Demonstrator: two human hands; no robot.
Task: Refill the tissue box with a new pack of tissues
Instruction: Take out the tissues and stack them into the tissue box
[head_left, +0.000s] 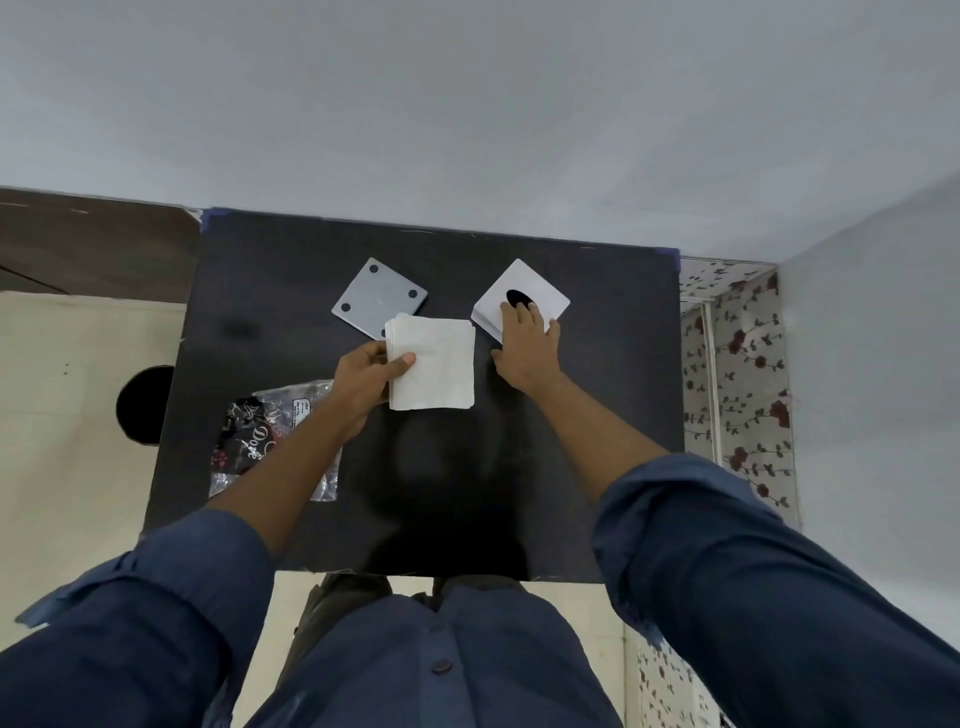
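It looks like a room in a home: a small black table (291, 291) stands against a plain pale wall (467, 104), on cream floor tiles (62, 374), with a rose-patterned curtain (737, 374) at the right of the frame.

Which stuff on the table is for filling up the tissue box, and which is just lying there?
For the job:
tissue stack, in left hand
tissue box, under right hand
box base plate

Just lying about:
empty plastic wrapper
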